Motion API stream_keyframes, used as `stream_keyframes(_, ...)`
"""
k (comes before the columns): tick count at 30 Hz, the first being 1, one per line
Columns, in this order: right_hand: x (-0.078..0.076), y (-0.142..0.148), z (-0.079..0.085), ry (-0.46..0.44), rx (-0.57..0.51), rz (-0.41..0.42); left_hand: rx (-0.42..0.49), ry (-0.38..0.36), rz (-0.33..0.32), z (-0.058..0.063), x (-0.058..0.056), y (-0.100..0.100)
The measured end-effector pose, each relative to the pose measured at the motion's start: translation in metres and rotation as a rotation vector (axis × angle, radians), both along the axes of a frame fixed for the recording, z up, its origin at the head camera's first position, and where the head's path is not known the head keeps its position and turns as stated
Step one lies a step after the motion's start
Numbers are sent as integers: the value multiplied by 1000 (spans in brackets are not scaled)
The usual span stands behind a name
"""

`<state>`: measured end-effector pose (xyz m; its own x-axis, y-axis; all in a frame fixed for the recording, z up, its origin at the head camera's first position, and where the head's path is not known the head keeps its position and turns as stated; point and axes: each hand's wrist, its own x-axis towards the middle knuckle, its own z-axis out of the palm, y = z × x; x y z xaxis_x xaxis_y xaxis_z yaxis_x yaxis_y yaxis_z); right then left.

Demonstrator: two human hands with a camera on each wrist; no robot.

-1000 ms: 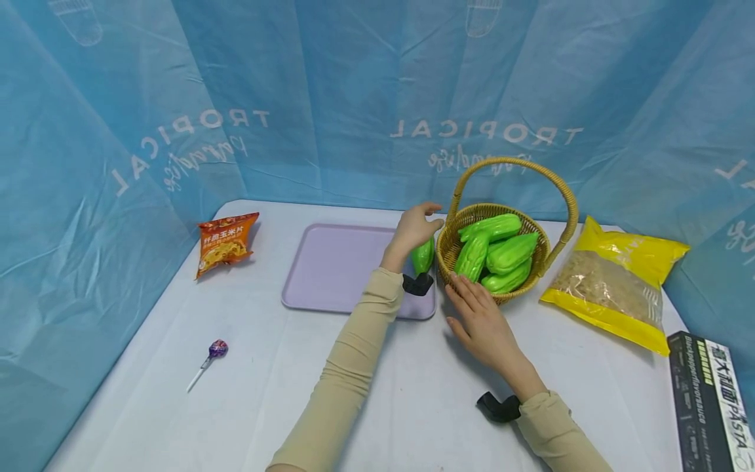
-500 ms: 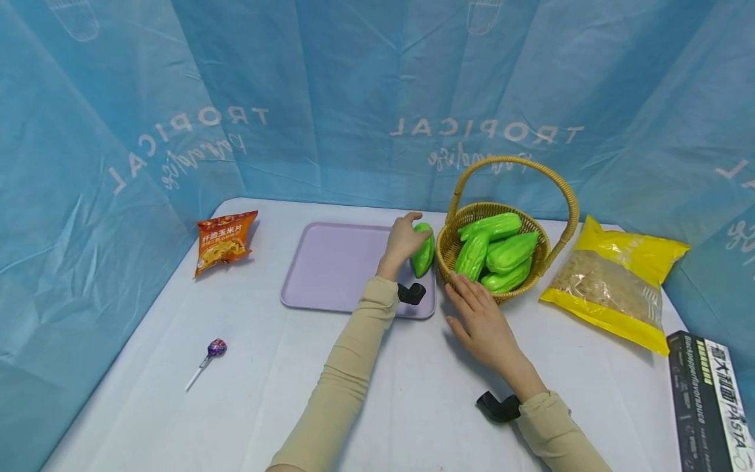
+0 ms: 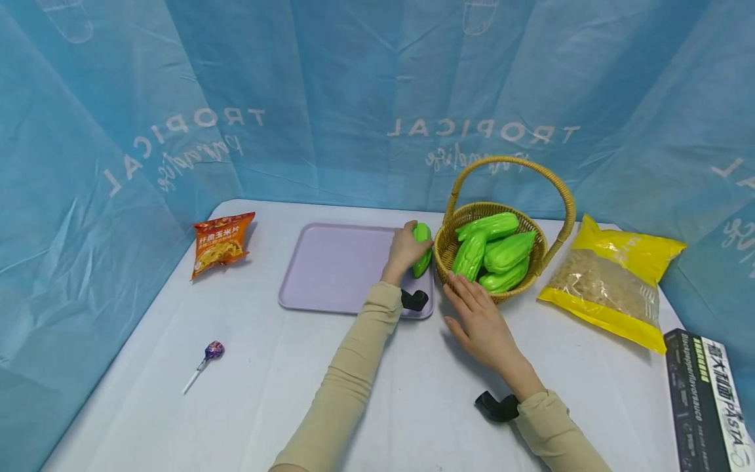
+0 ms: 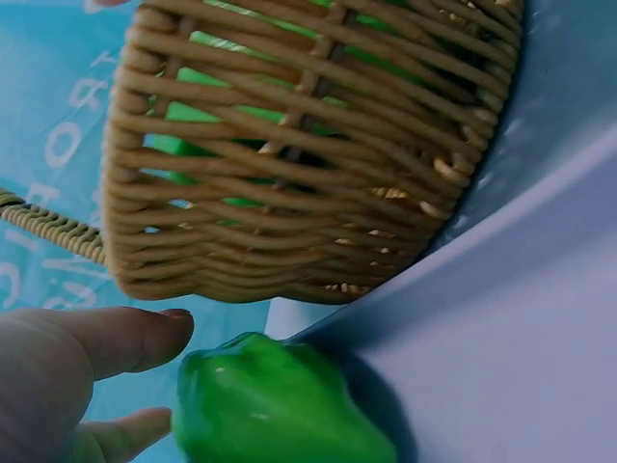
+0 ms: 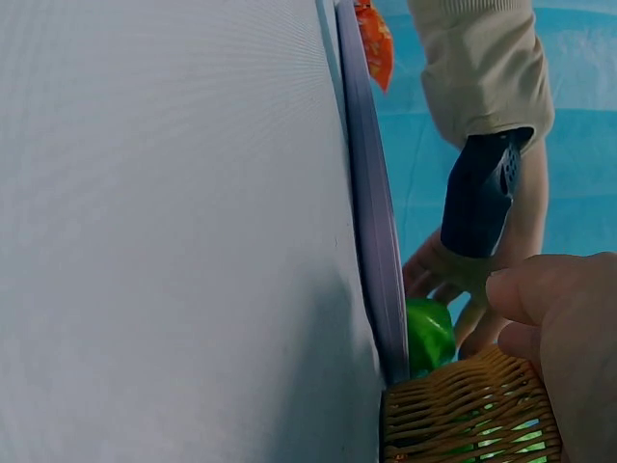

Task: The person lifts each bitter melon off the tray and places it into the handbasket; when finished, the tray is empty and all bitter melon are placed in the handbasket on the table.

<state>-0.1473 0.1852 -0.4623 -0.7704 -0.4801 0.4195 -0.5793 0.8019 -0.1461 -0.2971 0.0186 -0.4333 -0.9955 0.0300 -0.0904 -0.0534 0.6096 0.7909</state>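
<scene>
On the right end of the lilac tray (image 3: 330,265) lies a ridged green fruit (image 3: 422,251), shaped like a star fruit. My left hand (image 3: 407,249) is over it, fingers spread about it. In the left wrist view a gap shows between the nearest digit and the green fruit (image 4: 270,400); whether other fingers touch it is unclear. Just right of the tray stands a wicker basket (image 3: 445,259) with several similar green fruits (image 3: 510,252). My right hand (image 3: 483,324) rests straight fingers against the basket's near rim, holding nothing.
An orange snack bag (image 3: 222,244) stands at the back left, with a lollipop (image 3: 213,351) nearer. Right of the basket lies a yellow pasta bag (image 3: 613,282), then a black pasta box (image 3: 704,400). The basket's tall handle (image 3: 513,159) arches upward. Blue curtains surround the white table.
My left hand first drew left and down from above the fruit, uncovering it, then moved slightly right with its fingers over it. The right hand stays at the basket rim.
</scene>
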Motion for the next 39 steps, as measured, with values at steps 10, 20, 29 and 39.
stream_keyframes(10,0,-1,-1,9,-7,9,44,-2,27,-3,3,-9)
stream_keyframes(20,1,0,-1,14,-16,5,214,-8,70,10,11,-38)
stream_keyframes(29,1,0,0,5,-10,3,315,50,72,35,20,-47)
stream_keyframes(39,0,0,0,12,-1,3,299,86,-97,61,25,-40)
